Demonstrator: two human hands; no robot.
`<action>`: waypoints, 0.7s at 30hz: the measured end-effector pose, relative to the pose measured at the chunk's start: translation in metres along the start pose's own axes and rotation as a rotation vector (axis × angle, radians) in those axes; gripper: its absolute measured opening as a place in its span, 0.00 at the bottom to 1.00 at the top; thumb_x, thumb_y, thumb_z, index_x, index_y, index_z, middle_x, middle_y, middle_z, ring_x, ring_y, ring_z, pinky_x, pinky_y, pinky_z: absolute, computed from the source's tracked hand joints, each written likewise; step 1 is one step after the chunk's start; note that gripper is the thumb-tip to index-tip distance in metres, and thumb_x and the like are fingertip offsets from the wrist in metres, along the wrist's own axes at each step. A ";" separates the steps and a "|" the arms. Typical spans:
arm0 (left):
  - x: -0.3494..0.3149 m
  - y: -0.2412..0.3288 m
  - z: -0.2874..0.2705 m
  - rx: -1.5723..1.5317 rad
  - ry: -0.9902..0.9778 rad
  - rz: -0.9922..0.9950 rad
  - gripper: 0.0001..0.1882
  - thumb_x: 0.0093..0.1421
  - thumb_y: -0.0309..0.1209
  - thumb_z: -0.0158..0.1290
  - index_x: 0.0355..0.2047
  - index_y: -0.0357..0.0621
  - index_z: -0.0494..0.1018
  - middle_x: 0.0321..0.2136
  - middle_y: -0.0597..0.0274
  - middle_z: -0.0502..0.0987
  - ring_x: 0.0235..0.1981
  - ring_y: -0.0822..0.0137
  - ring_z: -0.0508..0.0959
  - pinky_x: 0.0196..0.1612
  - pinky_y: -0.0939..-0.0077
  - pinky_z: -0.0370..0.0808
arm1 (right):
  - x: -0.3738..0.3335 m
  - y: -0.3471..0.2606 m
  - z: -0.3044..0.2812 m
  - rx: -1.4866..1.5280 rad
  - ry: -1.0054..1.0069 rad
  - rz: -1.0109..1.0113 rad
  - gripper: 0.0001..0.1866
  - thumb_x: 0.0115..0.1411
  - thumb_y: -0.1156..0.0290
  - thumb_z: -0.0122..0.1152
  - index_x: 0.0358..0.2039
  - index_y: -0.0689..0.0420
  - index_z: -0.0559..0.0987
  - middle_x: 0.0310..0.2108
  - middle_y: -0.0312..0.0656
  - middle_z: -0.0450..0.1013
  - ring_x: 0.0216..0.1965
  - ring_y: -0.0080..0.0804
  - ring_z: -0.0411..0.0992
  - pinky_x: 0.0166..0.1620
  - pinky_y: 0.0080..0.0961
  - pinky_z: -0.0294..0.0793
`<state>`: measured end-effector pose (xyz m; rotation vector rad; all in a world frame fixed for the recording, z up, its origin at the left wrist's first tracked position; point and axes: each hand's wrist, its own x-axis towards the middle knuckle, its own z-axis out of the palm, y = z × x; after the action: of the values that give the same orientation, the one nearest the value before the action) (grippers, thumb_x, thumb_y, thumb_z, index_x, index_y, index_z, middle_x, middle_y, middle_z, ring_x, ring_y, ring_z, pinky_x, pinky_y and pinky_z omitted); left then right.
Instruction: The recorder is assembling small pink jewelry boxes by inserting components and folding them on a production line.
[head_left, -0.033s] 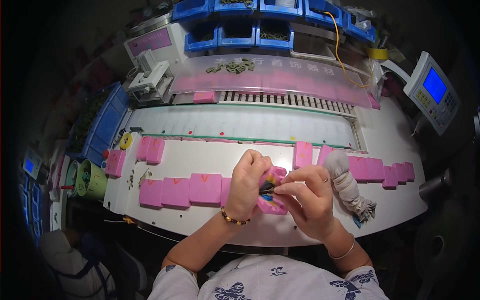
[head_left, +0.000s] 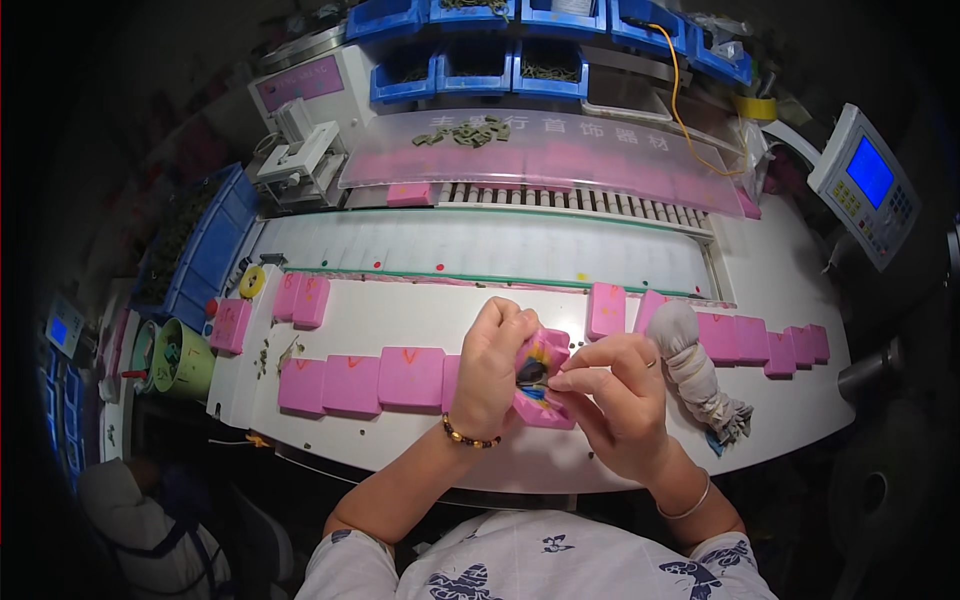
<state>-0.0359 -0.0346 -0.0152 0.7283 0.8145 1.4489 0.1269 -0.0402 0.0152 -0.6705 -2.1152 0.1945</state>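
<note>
head view, left fingers (head_left: 495,318) gripping pink block (head_left: 545,413), right fingers (head_left: 598,381) pinched, cloth bundle (head_left: 688,369) beside, other blocks (head_left: 411,381) flanking

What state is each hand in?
Left hand: closed, holding the pink block bent open.
Right hand: at the block's opening; whether it holds anything cannot be told.

White workbench (head_left: 400,318), dim light around it

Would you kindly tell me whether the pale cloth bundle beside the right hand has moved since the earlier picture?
No: judged against the blue-screened panel, the pale cloth bundle shows no visible shift in any direction.
</note>
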 end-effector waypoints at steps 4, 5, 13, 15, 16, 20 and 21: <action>0.000 0.015 0.015 -0.073 0.138 -0.041 0.11 0.67 0.39 0.46 0.32 0.46 0.64 0.26 0.63 0.72 0.23 0.73 0.75 0.24 0.79 0.73 | 0.002 -0.002 -0.004 0.031 0.041 -0.026 0.11 0.46 0.76 0.68 0.33 0.53 0.80 0.34 0.34 0.73 0.33 0.34 0.70 0.39 0.30 0.63; 0.004 0.012 0.010 -0.074 0.137 -0.043 0.11 0.67 0.39 0.46 0.32 0.46 0.64 0.26 0.63 0.72 0.23 0.73 0.75 0.24 0.79 0.73 | 0.002 -0.004 -0.008 0.028 0.091 -0.039 0.11 0.46 0.76 0.69 0.32 0.53 0.80 0.34 0.33 0.73 0.32 0.32 0.69 0.38 0.29 0.63; -0.017 0.013 -0.010 -0.031 -0.412 -0.212 0.14 0.69 0.36 0.47 0.42 0.35 0.71 0.32 0.63 0.75 0.30 0.79 0.75 0.34 0.84 0.75 | -0.006 0.009 -0.018 -0.375 0.183 -0.315 0.12 0.44 0.74 0.67 0.33 0.54 0.82 0.35 0.29 0.73 0.32 0.24 0.68 0.36 0.25 0.64; -0.025 0.016 0.005 -0.007 -0.348 -0.206 0.10 0.67 0.32 0.51 0.42 0.36 0.72 0.33 0.65 0.76 0.32 0.80 0.75 0.39 0.86 0.73 | -0.011 0.009 -0.012 -0.358 0.160 -0.315 0.12 0.44 0.74 0.66 0.33 0.55 0.83 0.34 0.30 0.73 0.32 0.24 0.69 0.36 0.25 0.64; -0.025 0.015 0.003 -0.007 -0.346 -0.205 0.10 0.67 0.32 0.51 0.42 0.36 0.72 0.33 0.65 0.76 0.32 0.80 0.75 0.39 0.86 0.73 | -0.013 0.009 -0.011 -0.342 0.138 -0.315 0.12 0.44 0.74 0.66 0.33 0.55 0.83 0.34 0.30 0.73 0.32 0.25 0.69 0.36 0.25 0.64; -0.025 0.011 -0.004 0.006 -0.356 -0.221 0.08 0.66 0.29 0.52 0.41 0.36 0.72 0.34 0.66 0.76 0.34 0.80 0.76 0.40 0.85 0.74 | -0.014 0.009 -0.008 -0.244 0.097 -0.239 0.12 0.44 0.73 0.66 0.33 0.56 0.82 0.33 0.32 0.73 0.32 0.26 0.69 0.36 0.26 0.65; -0.024 0.010 -0.004 0.048 -0.359 -0.188 0.08 0.66 0.28 0.51 0.41 0.36 0.72 0.34 0.66 0.76 0.35 0.79 0.76 0.40 0.85 0.74 | -0.013 0.010 -0.008 -0.161 0.079 -0.170 0.11 0.44 0.75 0.66 0.32 0.57 0.81 0.33 0.34 0.73 0.32 0.28 0.70 0.37 0.27 0.66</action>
<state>-0.0433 -0.0591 -0.0082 0.8925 0.6220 1.0921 0.1429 -0.0398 0.0072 -0.5782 -2.1136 -0.0953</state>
